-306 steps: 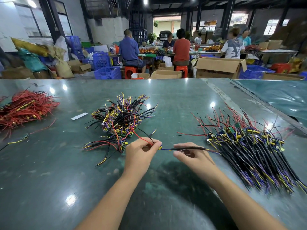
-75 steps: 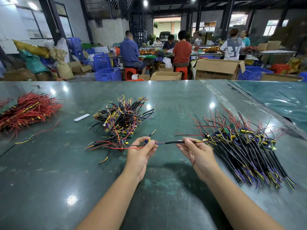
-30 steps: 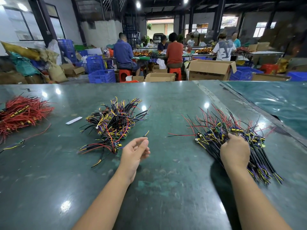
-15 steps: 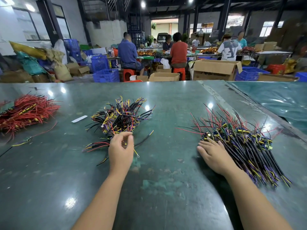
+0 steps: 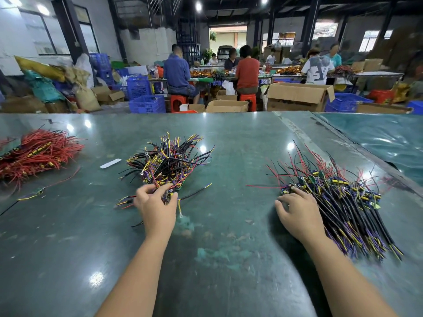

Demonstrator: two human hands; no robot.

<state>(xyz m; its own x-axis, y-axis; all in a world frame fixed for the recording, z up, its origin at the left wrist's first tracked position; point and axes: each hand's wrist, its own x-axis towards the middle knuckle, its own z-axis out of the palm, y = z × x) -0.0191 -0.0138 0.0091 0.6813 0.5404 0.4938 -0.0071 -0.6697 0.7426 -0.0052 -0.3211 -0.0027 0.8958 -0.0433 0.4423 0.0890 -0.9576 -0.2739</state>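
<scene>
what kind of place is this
Probably a small factory workshop for hand-assembling wiring. A tangled wire pile and a sorted bundle lie on a long green worktable, more workers sit behind, and cardboard boxes and blue crates stand around them.

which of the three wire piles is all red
The far-left wire pile, which neither hand touches. The tangled middle pile at the left hand and the neat right pile at the right hand are mostly black with yellow and purple.
</scene>
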